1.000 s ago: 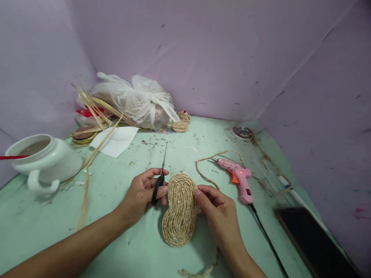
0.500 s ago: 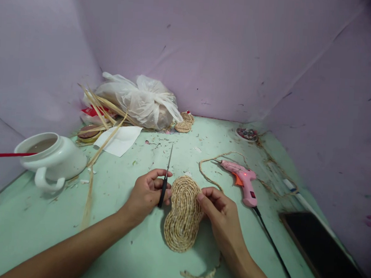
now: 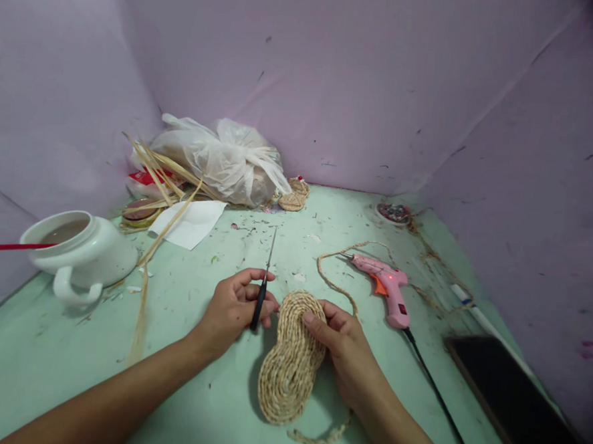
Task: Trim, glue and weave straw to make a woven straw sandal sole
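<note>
My left hand (image 3: pixel 238 305) is closed on a pair of scissors (image 3: pixel 260 300), seen edge-on, with black handles and a thin blade pointing away from me. Pinched at its upper right edge between thumb and fingers of my right hand (image 3: pixel 342 339) is a shoe-sole-shaped piece of coiled braided straw (image 3: pixel 290 376). It is tilted, just above the table, its top close to my left fingertips. A thin braided straw cord (image 3: pixel 340 286) runs behind my right hand, and a frayed cord end (image 3: pixel 318 442) lies below it. Whether these join is hidden.
A pink glue gun (image 3: pixel 386 281) with a lit light lies at right, beside a dark flat object (image 3: pixel 506 402). At left stands a white handled pot (image 3: pixel 106 254) with a red stick (image 3: pixel 13 247). Behind are a plastic bag (image 3: pixel 230 161), white paper (image 3: pixel 190 223) and straw strips (image 3: pixel 148 260).
The coiled straw piece has moved slightly toward me and leans more to the right at its top. My right thumb now lies farther over its face. My left hand has barely moved.
</note>
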A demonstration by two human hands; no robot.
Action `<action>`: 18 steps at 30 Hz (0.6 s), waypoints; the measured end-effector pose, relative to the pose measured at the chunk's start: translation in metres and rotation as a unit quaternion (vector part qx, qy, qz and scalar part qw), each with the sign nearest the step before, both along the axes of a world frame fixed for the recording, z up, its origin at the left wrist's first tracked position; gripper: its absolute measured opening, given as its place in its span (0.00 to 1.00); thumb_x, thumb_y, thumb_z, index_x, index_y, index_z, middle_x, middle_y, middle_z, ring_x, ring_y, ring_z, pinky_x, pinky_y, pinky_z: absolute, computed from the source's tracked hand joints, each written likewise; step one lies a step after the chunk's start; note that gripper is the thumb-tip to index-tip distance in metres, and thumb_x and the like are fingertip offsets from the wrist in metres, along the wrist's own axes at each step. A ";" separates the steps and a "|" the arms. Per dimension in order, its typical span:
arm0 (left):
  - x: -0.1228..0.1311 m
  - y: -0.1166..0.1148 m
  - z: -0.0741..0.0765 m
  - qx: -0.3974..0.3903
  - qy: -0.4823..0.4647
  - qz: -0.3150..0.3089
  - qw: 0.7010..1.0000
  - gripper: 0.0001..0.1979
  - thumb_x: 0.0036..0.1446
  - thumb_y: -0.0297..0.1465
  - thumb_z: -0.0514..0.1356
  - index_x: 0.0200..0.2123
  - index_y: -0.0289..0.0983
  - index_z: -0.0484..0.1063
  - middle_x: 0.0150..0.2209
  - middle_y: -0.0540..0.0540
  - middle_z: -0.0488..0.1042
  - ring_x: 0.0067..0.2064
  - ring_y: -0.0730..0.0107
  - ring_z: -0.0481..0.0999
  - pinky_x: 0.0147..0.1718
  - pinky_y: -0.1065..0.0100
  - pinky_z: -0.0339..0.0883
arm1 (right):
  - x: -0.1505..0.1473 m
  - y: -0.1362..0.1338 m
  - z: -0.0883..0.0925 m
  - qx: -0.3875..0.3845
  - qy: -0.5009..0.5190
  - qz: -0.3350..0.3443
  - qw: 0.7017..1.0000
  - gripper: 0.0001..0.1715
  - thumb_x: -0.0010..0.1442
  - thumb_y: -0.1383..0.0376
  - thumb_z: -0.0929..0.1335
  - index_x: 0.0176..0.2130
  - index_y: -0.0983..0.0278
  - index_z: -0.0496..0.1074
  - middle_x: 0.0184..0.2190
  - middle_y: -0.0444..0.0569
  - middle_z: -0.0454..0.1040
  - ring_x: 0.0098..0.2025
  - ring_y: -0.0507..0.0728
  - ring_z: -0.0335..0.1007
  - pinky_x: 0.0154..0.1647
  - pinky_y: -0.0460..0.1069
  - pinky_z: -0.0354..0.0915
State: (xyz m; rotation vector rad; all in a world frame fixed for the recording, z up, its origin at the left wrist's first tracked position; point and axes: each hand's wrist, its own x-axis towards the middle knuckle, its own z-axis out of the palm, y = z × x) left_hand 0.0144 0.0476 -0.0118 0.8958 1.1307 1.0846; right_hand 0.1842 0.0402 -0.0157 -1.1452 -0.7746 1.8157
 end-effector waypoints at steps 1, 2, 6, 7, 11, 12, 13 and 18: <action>0.000 0.000 0.000 0.000 0.000 -0.003 1.000 0.20 0.40 0.28 0.65 0.39 0.34 0.64 0.24 0.50 0.73 0.20 0.77 0.68 0.20 0.74 0.58 | 0.000 0.000 0.000 0.001 -0.001 0.000 1.000 0.16 0.41 0.60 0.75 0.29 0.66 0.74 0.24 0.47 0.76 0.25 0.54 0.70 0.28 0.47 0.63; 0.000 0.000 0.000 0.001 0.001 -0.007 1.000 0.20 0.40 0.28 0.65 0.39 0.34 0.63 0.24 0.50 0.72 0.20 0.77 0.68 0.20 0.74 0.58 | 0.000 0.000 0.000 0.003 -0.002 0.002 1.000 0.16 0.41 0.60 0.75 0.30 0.66 0.74 0.24 0.47 0.76 0.25 0.54 0.70 0.29 0.47 0.63; 0.001 0.000 -0.002 0.003 0.011 -0.021 1.000 0.21 0.40 0.29 0.65 0.39 0.34 0.63 0.23 0.52 0.71 0.20 0.77 0.68 0.21 0.73 0.59 | 0.000 -0.001 0.000 0.014 -0.021 0.010 1.000 0.16 0.43 0.59 0.74 0.31 0.66 0.74 0.24 0.47 0.76 0.26 0.54 0.70 0.29 0.48 0.63; 0.001 0.000 -0.002 0.002 0.013 -0.022 1.000 0.21 0.40 0.29 0.66 0.39 0.34 0.63 0.23 0.52 0.71 0.20 0.77 0.67 0.21 0.73 0.59 | 0.000 -0.001 0.000 0.016 -0.026 0.011 0.999 0.16 0.43 0.59 0.74 0.31 0.66 0.74 0.24 0.47 0.76 0.26 0.54 0.70 0.29 0.48 0.64; 0.001 -0.001 -0.002 0.000 0.015 -0.029 0.999 0.21 0.39 0.29 0.66 0.39 0.34 0.63 0.23 0.52 0.71 0.20 0.76 0.68 0.22 0.72 0.61 | 0.001 -0.001 -0.002 0.027 -0.032 0.017 0.999 0.15 0.44 0.59 0.74 0.32 0.66 0.75 0.26 0.47 0.76 0.28 0.55 0.71 0.32 0.48 0.64; 0.001 -0.001 -0.002 0.000 0.017 -0.031 0.999 0.21 0.39 0.29 0.66 0.39 0.34 0.63 0.23 0.52 0.71 0.20 0.76 0.68 0.22 0.72 0.61 | 0.001 -0.001 -0.003 0.030 -0.032 0.021 0.999 0.15 0.45 0.59 0.74 0.33 0.66 0.75 0.26 0.47 0.77 0.29 0.55 0.71 0.32 0.48 0.64; 0.002 -0.001 -0.002 0.000 0.020 -0.032 0.999 0.21 0.39 0.28 0.66 0.38 0.34 0.63 0.23 0.52 0.71 0.21 0.77 0.68 0.22 0.72 0.61 | 0.001 -0.001 -0.004 0.033 -0.033 0.024 0.999 0.15 0.46 0.60 0.73 0.33 0.66 0.75 0.26 0.48 0.77 0.29 0.55 0.71 0.33 0.48 0.64; 0.002 0.000 -0.001 0.000 0.032 -0.028 0.999 0.20 0.40 0.28 0.64 0.39 0.34 0.63 0.22 0.53 0.71 0.20 0.77 0.67 0.22 0.73 0.61 | 0.002 -0.002 -0.002 0.039 -0.029 0.028 0.998 0.16 0.45 0.60 0.74 0.33 0.67 0.74 0.26 0.48 0.76 0.28 0.54 0.70 0.31 0.47 0.64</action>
